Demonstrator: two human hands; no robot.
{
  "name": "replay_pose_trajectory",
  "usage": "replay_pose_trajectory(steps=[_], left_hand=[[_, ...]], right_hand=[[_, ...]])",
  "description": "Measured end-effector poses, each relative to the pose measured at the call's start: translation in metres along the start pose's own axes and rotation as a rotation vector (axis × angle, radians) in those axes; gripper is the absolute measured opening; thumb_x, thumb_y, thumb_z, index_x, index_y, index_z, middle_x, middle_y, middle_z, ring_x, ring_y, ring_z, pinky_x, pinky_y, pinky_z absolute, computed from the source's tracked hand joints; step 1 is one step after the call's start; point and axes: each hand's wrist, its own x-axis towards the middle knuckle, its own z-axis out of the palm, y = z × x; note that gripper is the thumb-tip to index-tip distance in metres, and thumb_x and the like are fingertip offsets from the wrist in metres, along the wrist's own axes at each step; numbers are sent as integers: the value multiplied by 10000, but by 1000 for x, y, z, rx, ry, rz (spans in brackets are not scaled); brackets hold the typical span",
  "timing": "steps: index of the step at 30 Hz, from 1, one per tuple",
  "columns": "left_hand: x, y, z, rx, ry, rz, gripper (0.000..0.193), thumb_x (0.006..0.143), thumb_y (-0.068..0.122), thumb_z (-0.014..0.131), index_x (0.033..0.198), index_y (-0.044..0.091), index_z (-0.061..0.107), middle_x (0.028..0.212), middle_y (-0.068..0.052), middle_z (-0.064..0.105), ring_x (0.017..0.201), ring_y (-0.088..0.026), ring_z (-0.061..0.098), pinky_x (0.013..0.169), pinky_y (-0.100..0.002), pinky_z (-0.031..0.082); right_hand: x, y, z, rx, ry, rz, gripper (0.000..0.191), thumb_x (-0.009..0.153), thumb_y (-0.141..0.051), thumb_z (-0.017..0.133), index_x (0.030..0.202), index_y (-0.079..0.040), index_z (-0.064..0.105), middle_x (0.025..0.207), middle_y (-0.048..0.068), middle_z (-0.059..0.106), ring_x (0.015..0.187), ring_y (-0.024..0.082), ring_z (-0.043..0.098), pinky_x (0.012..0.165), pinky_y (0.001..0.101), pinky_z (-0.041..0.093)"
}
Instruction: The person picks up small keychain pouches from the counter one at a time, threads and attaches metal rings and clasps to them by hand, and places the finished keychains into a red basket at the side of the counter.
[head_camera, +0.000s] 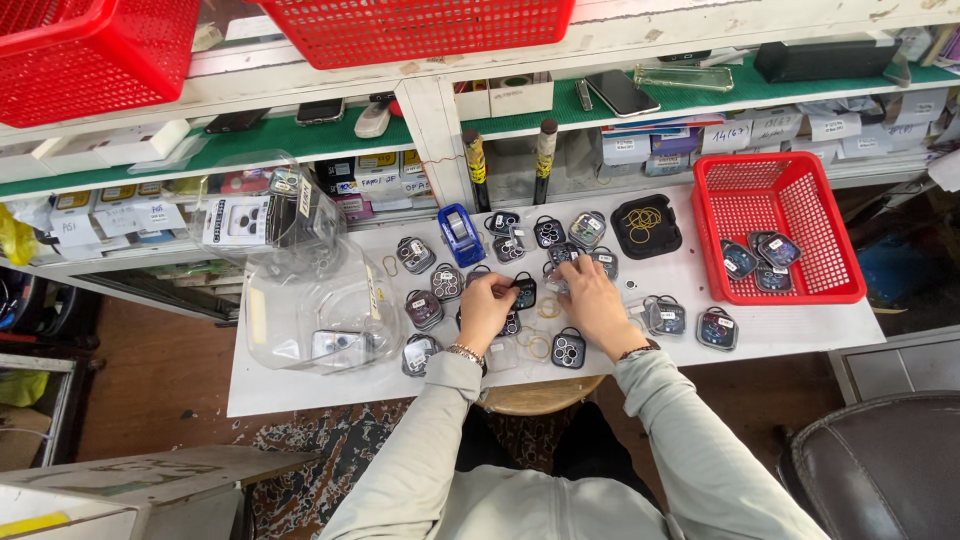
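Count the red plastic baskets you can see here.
3: one red basket on the table's right end, two on the top shelf, one at left, one at centre, both cropped.

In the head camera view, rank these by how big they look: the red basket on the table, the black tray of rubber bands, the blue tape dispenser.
1. Red basket, clearly largest.
2. Black tray with rubber bands.
3. Blue tape dispenser, smallest.
All rest on the same white table, so the order looks reliable.

White worktable (300, 395), green-lined shelves (300, 135), brown, perhaps tiled, floor (150, 390)
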Motion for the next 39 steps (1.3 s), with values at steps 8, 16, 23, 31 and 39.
replay_pose_trajectory(steps=[8,16,23,31,39], left_hand=[[-16,22,20,-278,56,119,236,897,143,730,1029,-39,658,892,-98,772,764,-144,763,651,-275,598],[-8,37,44,-807,-163,-37,269,1003,132,643,1153,-90,665,1020,-113,733,847,-166,729,750,-269,611],[12,64,74,-645,-409,18,198,1016,69,657,1059,-124,669,920,-121,720,758,-164,694,644,-267,569],[23,105,91,-500,-581,-6,491,971,269,658,1404,86,514,1140,-42,705,937,-96,702,722,-266,580],[17,42,40,-462,-308,-147,365,1017,260,594,1309,46,639,1061,-91,746,866,-146,699,694,-272,559]], right_hand=[[2,-33,-16,513,185,184,296,867,-175,772,1083,-24,636,935,128,713,787,275,728,699,383,585],[-17,-27,-41,261,322,1,256,950,-119,701,1196,-60,665,1090,179,666,1049,368,646,907,430,530],[-32,4,-84,186,278,-80,728,836,-152,775,1452,73,460,1305,259,606,1178,428,586,972,464,482],[-29,73,-99,318,433,192,608,845,-226,788,1362,20,585,1216,223,700,1078,347,718,918,419,559],[-38,143,-108,-82,490,307,578,839,-234,828,1299,30,601,1140,270,698,1044,438,664,897,477,523]])
